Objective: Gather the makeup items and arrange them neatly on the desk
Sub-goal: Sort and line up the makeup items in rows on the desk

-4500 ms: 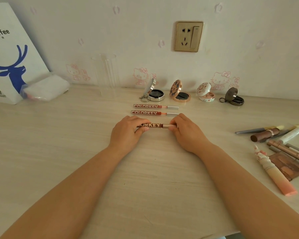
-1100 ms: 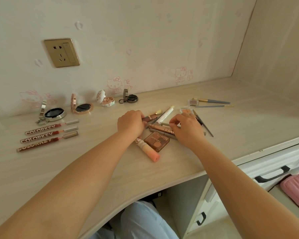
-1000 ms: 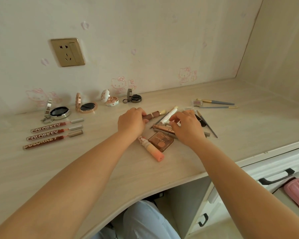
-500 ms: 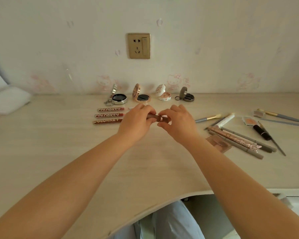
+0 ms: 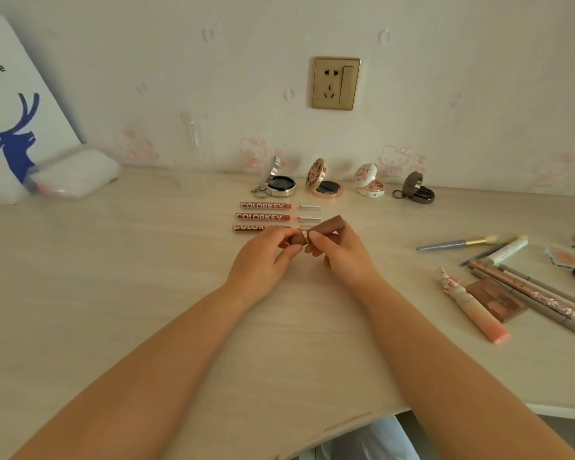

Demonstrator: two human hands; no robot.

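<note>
Two hands hold a brown tube over the desk.

The tube (image 5: 316, 231) is short, round and brown, with a shiny ring near its middle. It tilts, with its far end higher. The left hand (image 5: 266, 257) pinches the near end, and the right hand (image 5: 337, 252) curls its fingers around the far part. The tube is held just above the desk (image 5: 146, 293), right in front of three thin sticks (image 5: 279, 216) that lie side by side in a neat stack. Each stick has "COLORKEY" on it and a pale cap. The nearest stick is partly hidden by the left hand. Behind the sticks, four small round cases (image 5: 341, 185) stand open in a row by the wall. Off to the right, brushes, pencils and a flat brown box lie in a messy pile (image 5: 512, 287).
</note>
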